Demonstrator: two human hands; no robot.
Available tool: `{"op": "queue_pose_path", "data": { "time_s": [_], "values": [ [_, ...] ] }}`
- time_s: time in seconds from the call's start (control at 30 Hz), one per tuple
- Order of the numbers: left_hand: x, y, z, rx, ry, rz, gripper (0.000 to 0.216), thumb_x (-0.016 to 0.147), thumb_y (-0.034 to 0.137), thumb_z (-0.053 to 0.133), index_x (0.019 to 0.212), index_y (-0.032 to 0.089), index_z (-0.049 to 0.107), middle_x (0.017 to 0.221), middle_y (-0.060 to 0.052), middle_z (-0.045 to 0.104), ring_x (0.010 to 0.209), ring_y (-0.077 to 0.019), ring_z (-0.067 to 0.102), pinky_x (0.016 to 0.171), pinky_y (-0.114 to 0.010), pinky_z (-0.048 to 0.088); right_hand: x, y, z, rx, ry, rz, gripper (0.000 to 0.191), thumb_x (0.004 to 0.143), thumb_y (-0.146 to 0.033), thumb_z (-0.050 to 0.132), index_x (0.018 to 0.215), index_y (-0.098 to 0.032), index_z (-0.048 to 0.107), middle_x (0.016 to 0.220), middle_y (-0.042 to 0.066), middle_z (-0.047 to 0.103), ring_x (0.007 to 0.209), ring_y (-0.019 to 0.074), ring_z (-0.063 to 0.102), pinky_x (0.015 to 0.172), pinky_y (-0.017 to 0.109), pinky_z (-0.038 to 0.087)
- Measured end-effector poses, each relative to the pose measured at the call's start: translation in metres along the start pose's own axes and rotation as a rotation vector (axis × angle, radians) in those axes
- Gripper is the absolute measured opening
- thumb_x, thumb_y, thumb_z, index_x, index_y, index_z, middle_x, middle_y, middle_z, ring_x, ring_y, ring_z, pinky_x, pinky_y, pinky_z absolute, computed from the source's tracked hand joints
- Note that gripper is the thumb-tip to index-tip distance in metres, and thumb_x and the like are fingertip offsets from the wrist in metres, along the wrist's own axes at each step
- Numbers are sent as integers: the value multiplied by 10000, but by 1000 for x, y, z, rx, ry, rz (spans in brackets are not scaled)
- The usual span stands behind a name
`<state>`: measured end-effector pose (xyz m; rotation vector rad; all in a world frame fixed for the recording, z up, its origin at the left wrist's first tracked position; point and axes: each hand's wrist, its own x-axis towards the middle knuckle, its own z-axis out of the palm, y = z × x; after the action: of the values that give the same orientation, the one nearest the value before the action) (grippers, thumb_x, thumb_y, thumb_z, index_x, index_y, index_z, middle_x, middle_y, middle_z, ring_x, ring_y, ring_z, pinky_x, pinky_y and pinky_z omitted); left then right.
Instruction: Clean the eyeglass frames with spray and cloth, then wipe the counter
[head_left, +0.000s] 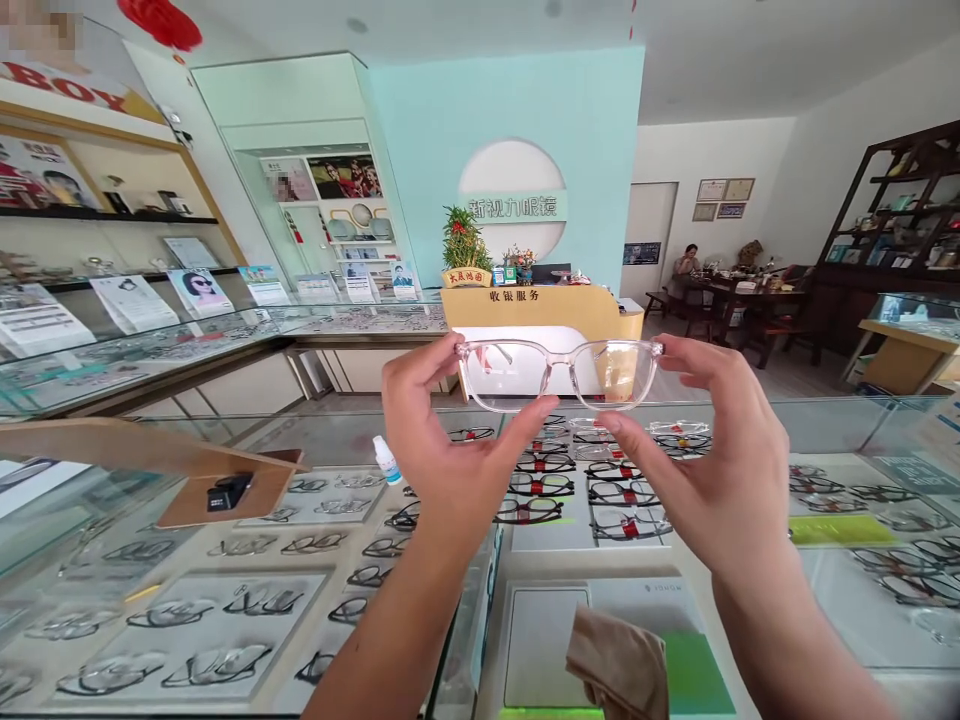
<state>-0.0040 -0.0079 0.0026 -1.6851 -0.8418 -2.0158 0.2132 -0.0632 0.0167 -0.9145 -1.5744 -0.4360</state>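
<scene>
A pair of clear-framed eyeglasses (559, 358) is held up level over the glass display counter, its front facing away or toward me, I cannot tell which. My left hand (457, 440) pinches the left end, with the thumb near the lower rim beside the bridge. On the opposite end, my right hand (712, 450) grips the hinge corner, its thumb under the right lens. Below the hands, a brown cloth (619, 660) lies crumpled on a flat box (544, 640) on the counter. A small white spray bottle (386, 462) stands left of my left wrist.
Rows of eyeglasses (540, 485) fill the display case beneath the glass. A wooden stand (225, 485) is at the left. Farther back are a cashier desk (540, 310) with a potted plant (463, 240), side showcases, and a seated person (686, 262) near a dark table.
</scene>
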Motion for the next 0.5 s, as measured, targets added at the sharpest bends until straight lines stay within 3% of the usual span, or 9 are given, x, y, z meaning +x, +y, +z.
{"op": "queue_pose_path", "data": {
  "time_s": [0.37, 0.5],
  "values": [
    [-3, -4, 5, -53, -87, -34, 863, 797, 587, 927, 1500, 290, 524, 1372, -111, 628, 1301, -325, 657, 1093, -536, 583, -1, 6, 1, -57, -14, 29, 608, 991, -522, 769, 1512, -297, 551, 1368, 161, 703, 1134, 363, 726, 949, 562, 621],
    [-1, -5, 4, -40, -140, 0, 835, 854, 546, 891, 1545, 308, 485, 1435, -119, 615, 1336, -326, 644, 1096, -536, 584, 0, 9, 2, -55, -21, 50, 604, 998, -521, 761, 1516, -299, 547, 1367, 164, 713, 1130, 365, 727, 940, 559, 615]
  ]
}}
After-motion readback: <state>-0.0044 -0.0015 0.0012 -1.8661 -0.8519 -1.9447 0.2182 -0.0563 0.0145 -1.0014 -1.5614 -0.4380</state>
